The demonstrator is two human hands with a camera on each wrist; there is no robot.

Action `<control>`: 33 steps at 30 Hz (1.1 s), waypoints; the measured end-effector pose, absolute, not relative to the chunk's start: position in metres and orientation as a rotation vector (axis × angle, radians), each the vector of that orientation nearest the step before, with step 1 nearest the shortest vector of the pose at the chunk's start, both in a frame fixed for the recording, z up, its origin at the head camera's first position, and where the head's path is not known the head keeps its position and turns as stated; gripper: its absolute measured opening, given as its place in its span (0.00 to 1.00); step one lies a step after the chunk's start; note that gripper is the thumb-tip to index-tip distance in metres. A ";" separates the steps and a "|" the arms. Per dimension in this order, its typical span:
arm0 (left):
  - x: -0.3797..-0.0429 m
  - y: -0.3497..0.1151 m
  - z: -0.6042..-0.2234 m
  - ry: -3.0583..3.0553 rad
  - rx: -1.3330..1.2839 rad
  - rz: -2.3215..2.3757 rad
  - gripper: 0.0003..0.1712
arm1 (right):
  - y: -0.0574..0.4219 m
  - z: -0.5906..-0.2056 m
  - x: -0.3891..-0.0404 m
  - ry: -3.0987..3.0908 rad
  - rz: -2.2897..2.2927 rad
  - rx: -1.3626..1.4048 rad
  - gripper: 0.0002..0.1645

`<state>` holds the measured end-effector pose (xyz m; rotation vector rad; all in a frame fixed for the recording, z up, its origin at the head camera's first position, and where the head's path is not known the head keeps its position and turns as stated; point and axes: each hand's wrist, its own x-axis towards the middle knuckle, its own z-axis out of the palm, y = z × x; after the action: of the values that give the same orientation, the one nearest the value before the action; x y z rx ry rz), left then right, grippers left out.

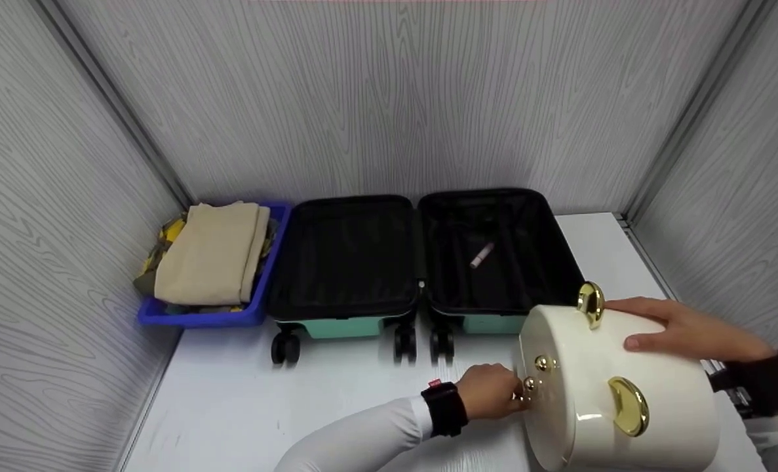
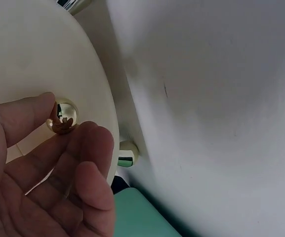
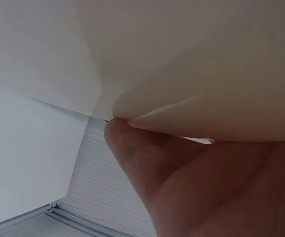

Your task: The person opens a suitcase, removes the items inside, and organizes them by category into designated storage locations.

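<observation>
A glossy cream rounded box [image 1: 651, 387] with gold fittings lies at the front right in the head view. My left hand [image 1: 490, 392] is at its flat face, where several small gold knobs sit. In the left wrist view, the thumb and fingertips pinch one round gold knob [image 2: 64, 117]. My right hand [image 1: 680, 334] rests on the box's upper side, fingers extended and thumb spread. Between that thumb and me, a curved gold piece [image 1: 630, 406] sticks out of the box; another gold piece [image 1: 590, 305] stands near the right fingertips.
Behind the box, a mint-green suitcase [image 1: 343, 328] lies spread wide with two black halves. A small pink tube [image 1: 482, 255] lies in its right half. To the left, a blue basket [image 1: 198, 320] holds a folded beige cloth [image 1: 208, 252] over patterned fabric. Grey panels [image 1: 389, 98] wall the white table.
</observation>
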<state>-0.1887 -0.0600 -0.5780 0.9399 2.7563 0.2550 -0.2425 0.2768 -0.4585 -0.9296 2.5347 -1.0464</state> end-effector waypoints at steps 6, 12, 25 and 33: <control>-0.190 -0.069 -0.576 2.769 0.955 0.206 0.10 | 0.277 -0.461 -0.243 2.529 -1.051 -0.899 0.36; -0.193 -0.088 -0.573 2.720 0.918 0.248 0.07 | 0.276 -0.461 -0.242 2.566 -1.004 -0.889 0.36; -0.196 -0.122 -0.566 2.681 0.928 0.323 0.11 | 0.279 -0.460 -0.241 2.552 -1.050 -0.916 0.35; -0.209 -0.124 -0.547 2.654 0.956 0.274 0.26 | 0.277 -0.459 -0.241 2.536 -1.049 -0.888 0.35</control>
<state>-0.2093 -0.1239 -0.5473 0.9556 2.6545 0.2741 -0.2407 0.2768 -0.4587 -0.8876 2.5361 -1.0495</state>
